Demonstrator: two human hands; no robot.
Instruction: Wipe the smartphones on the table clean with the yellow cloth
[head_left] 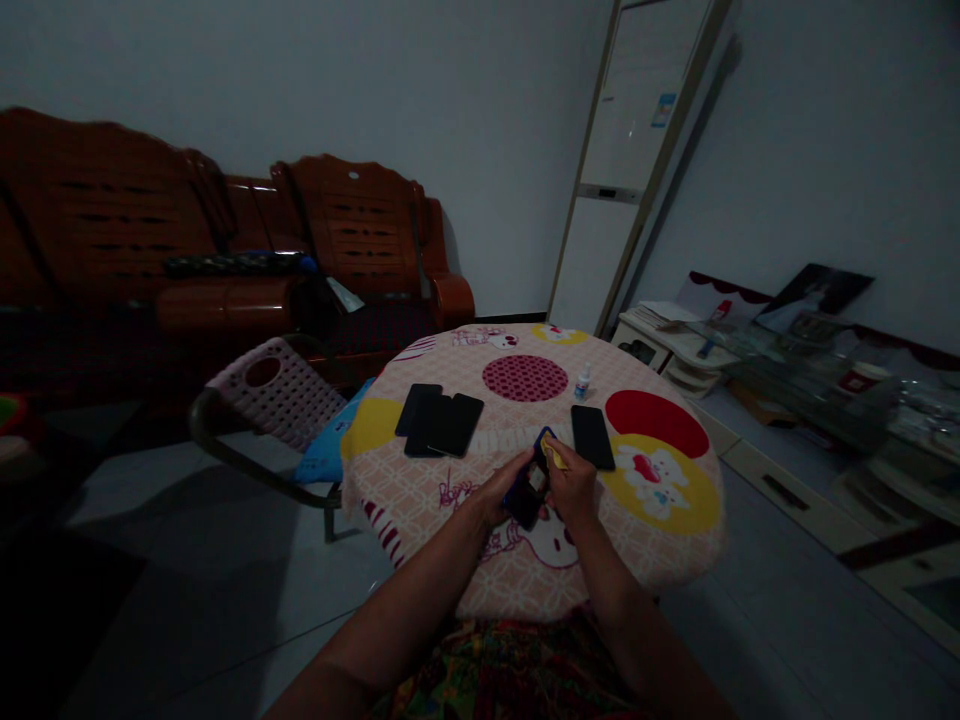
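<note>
My left hand [501,490] is closed around the edge of a dark smartphone [525,506], which is tilted above the near part of the table. In my right hand [573,482] is a small yellow cloth [553,453], pressed against the upper end of the phone's face. Just beyond my right hand lies a black phone [592,437] on the tablecloth. A small white bottle [583,382] with a blue label stands upright behind it. Several dark flat devices [444,424], like phones, overlap left of my hands.
A patterned pink tablecloth [517,585] covers the round table. Left of it is a woven chair [281,395] with a blue cushion [330,445]. Wooden sofas [352,220] line the wall. At right stands a cluttered glass-topped cabinet [795,350]; a tall air conditioner [600,240] is behind.
</note>
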